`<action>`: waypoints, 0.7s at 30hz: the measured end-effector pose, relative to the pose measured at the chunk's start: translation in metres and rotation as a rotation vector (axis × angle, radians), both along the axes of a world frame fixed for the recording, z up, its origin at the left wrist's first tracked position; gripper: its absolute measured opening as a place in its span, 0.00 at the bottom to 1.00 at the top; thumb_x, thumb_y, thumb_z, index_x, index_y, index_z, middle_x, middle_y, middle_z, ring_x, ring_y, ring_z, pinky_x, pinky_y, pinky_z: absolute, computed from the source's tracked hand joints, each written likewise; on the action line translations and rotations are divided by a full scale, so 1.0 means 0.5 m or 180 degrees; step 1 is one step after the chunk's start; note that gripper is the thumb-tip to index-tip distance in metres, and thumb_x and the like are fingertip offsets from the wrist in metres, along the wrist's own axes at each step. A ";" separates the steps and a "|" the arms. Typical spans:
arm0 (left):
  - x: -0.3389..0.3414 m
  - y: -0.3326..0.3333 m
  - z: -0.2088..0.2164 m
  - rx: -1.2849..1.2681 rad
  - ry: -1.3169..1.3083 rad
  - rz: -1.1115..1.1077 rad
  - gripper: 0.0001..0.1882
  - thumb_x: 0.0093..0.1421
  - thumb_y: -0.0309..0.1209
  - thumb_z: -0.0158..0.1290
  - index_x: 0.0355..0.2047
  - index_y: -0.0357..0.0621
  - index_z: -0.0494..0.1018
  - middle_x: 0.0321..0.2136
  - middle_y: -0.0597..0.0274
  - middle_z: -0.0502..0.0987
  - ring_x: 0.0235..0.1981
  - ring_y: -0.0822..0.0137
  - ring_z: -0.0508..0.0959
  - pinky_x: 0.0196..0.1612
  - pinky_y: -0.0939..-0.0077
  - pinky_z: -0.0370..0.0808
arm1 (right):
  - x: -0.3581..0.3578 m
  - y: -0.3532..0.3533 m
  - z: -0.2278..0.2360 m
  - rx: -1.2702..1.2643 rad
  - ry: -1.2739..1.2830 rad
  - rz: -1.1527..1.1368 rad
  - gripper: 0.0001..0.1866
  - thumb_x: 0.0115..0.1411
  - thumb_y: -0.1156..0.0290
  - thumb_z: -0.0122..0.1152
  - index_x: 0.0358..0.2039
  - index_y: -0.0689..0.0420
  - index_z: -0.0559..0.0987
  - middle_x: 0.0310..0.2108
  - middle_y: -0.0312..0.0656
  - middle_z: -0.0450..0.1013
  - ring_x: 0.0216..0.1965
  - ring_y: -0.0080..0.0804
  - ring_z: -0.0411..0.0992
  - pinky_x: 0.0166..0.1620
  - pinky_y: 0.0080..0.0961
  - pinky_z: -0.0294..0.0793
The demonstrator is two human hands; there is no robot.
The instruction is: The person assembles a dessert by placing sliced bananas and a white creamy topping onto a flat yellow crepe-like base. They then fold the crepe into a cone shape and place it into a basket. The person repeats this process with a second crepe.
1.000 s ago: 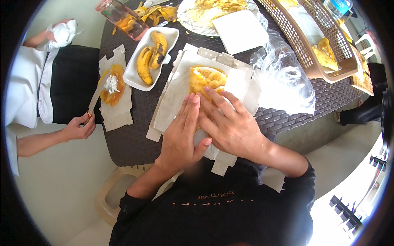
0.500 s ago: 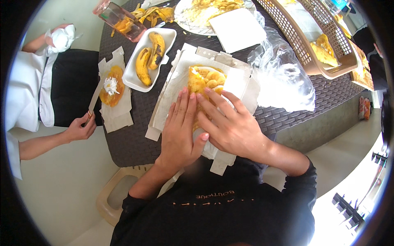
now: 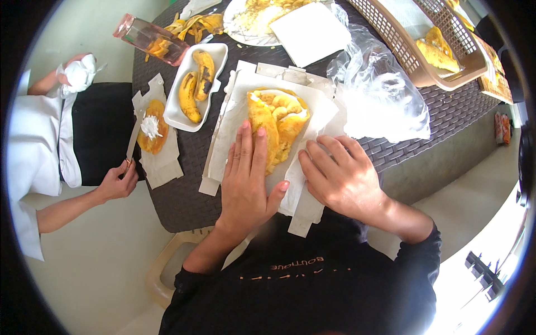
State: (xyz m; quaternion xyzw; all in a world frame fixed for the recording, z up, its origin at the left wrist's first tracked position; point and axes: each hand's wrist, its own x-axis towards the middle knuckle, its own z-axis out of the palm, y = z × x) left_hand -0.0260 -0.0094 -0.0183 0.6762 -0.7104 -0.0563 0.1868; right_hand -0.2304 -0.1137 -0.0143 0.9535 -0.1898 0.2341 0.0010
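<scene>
A folded yellow pancake (image 3: 277,120), filled with banana slices and white cream, lies on white paper over flattened cardboard (image 3: 324,88) in front of me. My left hand (image 3: 245,178) is open, its fingers stretched out along the pancake's lower left side and its fingertips touching the folded edge. To the right of the pancake, my right hand (image 3: 343,176) rests over the paper, apart from the food. Its fingers are loosely bent and spread, with nothing seen in them. The fold stands partly apart at the top, so the filling shows there.
At left, a co-worker's hand (image 3: 118,180) holds a knife (image 3: 133,142) beside a cream-topped pancake (image 3: 151,125). Two bananas lie in a foam tray (image 3: 215,95). Around them are a pink bottle (image 3: 151,40), a white square (image 3: 310,33), a plastic bag (image 3: 379,95) and a brown basket (image 3: 413,61).
My right hand has moved off the pancake to the right, uncovering its folded side. My left hand stays at the left edge. The whole view has shifted slightly.
</scene>
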 end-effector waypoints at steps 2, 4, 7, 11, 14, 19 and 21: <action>-0.002 0.000 -0.002 0.0007 -0.0082 -0.0010 0.46 0.71 0.58 0.41 0.72 0.28 0.52 0.71 0.26 0.52 0.72 0.30 0.55 0.71 0.40 0.56 | 0.000 0.002 -0.001 0.0010 -0.0052 0.0019 0.17 0.54 0.66 0.60 0.41 0.62 0.82 0.44 0.44 0.77 0.51 0.39 0.75 0.57 0.38 0.72; -0.003 -0.001 -0.001 0.0026 -0.0133 -0.0004 0.45 0.70 0.56 0.43 0.72 0.27 0.52 0.71 0.26 0.51 0.72 0.30 0.54 0.71 0.40 0.54 | 0.004 0.003 -0.004 -0.0048 -0.0181 0.0160 0.16 0.54 0.66 0.61 0.41 0.61 0.82 0.46 0.44 0.77 0.53 0.40 0.74 0.58 0.38 0.71; -0.004 -0.001 0.003 0.0089 -0.0184 -0.0006 0.43 0.69 0.51 0.45 0.72 0.27 0.52 0.71 0.26 0.51 0.73 0.30 0.54 0.72 0.40 0.53 | 0.022 0.003 -0.013 -0.0034 -0.0472 0.0559 0.16 0.56 0.66 0.61 0.40 0.62 0.84 0.51 0.47 0.77 0.59 0.43 0.72 0.62 0.40 0.68; -0.008 -0.002 0.008 0.0160 -0.0220 0.0017 0.41 0.66 0.42 0.47 0.72 0.28 0.52 0.71 0.27 0.51 0.73 0.30 0.54 0.71 0.40 0.54 | 0.033 0.000 -0.023 0.0074 -0.0360 0.0622 0.17 0.57 0.66 0.60 0.42 0.63 0.84 0.52 0.49 0.77 0.59 0.45 0.72 0.62 0.42 0.69; -0.007 -0.002 0.006 0.0120 -0.0193 -0.0010 0.40 0.65 0.39 0.47 0.72 0.27 0.52 0.71 0.27 0.52 0.73 0.31 0.54 0.71 0.39 0.54 | 0.033 -0.001 -0.027 0.0176 -0.0357 0.0627 0.18 0.58 0.66 0.60 0.44 0.64 0.83 0.53 0.50 0.77 0.60 0.46 0.72 0.62 0.43 0.70; -0.010 -0.006 0.010 0.0173 -0.0226 0.0010 0.40 0.65 0.38 0.47 0.71 0.27 0.53 0.71 0.28 0.52 0.73 0.33 0.55 0.71 0.40 0.54 | 0.030 0.002 -0.031 0.0182 -0.0358 0.0626 0.20 0.59 0.65 0.59 0.47 0.65 0.82 0.54 0.50 0.77 0.60 0.46 0.72 0.61 0.43 0.71; -0.010 -0.005 0.009 0.0186 -0.0241 0.0021 0.39 0.65 0.38 0.47 0.71 0.27 0.53 0.71 0.28 0.52 0.73 0.34 0.55 0.71 0.40 0.54 | 0.032 0.003 -0.028 0.0221 -0.0426 0.0623 0.21 0.59 0.66 0.60 0.48 0.65 0.82 0.54 0.50 0.77 0.60 0.46 0.72 0.61 0.43 0.71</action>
